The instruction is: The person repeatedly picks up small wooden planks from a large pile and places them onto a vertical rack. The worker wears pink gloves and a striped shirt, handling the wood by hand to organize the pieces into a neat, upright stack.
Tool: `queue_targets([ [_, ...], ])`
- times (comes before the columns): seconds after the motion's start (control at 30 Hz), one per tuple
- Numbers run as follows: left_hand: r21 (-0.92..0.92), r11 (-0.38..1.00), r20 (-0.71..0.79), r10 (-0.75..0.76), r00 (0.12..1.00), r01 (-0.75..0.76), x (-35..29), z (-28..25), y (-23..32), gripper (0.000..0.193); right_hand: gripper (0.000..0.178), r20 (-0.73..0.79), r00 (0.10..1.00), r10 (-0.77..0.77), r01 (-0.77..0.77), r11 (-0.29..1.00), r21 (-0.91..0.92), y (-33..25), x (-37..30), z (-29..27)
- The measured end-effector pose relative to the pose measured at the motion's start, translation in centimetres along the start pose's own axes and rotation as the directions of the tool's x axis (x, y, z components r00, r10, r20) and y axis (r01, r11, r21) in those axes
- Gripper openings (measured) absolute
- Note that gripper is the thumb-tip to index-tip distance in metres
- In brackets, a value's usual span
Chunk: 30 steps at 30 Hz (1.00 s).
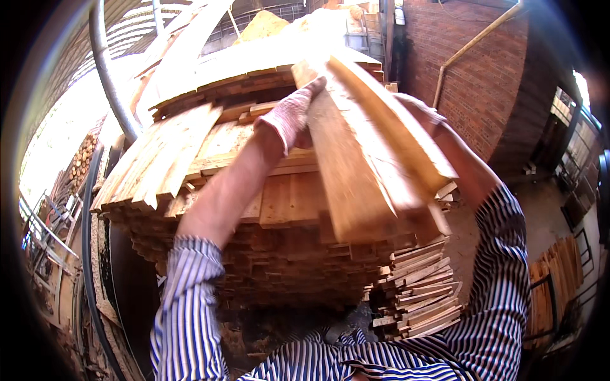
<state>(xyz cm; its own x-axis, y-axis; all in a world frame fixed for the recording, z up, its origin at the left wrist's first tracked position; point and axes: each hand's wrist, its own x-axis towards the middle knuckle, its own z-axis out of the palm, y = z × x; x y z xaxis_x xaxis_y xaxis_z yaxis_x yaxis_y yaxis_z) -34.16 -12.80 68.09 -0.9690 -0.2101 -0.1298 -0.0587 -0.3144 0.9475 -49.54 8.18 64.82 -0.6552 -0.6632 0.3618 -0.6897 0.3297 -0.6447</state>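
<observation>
Between my two hands is a bundle of pale wooden boards (349,159), raised above a tall lumber stack (292,200) and tilted, with the near ends blurred by motion. My left hand (293,117), in a light knitted glove, is closed on the left edge of the bundle. On the far right side, my right hand (420,113) is gloved too and grips the boards; its fingers are mostly hidden behind them. Under and left of the bundle, loose boards (159,155) lie side by side on top of the stack.
A shorter pile of thin wood strips (426,289) stands at the near right of the stack. Further right, more planks (556,286) lean near a metal frame. A brick wall (467,70) rises behind on the right. At the left stands a grey metal post (109,70).
</observation>
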Motion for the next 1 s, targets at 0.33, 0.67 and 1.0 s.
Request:
queue_targets([
  [0.33, 0.188, 0.978, 0.262, -0.142, 0.954, 0.094, 8.0, -9.0, 2.6, 0.031, 0.059, -0.115, 0.869, 0.482, -0.493, 0.862, -0.117, -2.3, 2.0, 0.0],
  [0.67, 0.086, 0.987, 0.287, 0.104, 0.952, -0.133, -1.4, -17.6, 9.1, 0.042, 0.036, 0.034, 0.903, 0.428, -0.420, 0.865, 0.275, -9.2, 5.8, -3.3],
  [1.0, -0.006, 1.000, 0.387, -0.015, 0.922, 0.018, 2.6, -25.5, 11.1, 0.031, 0.029, 0.030, 0.989, -0.142, 0.145, 0.977, -0.153, -17.6, 9.1, 17.2],
])
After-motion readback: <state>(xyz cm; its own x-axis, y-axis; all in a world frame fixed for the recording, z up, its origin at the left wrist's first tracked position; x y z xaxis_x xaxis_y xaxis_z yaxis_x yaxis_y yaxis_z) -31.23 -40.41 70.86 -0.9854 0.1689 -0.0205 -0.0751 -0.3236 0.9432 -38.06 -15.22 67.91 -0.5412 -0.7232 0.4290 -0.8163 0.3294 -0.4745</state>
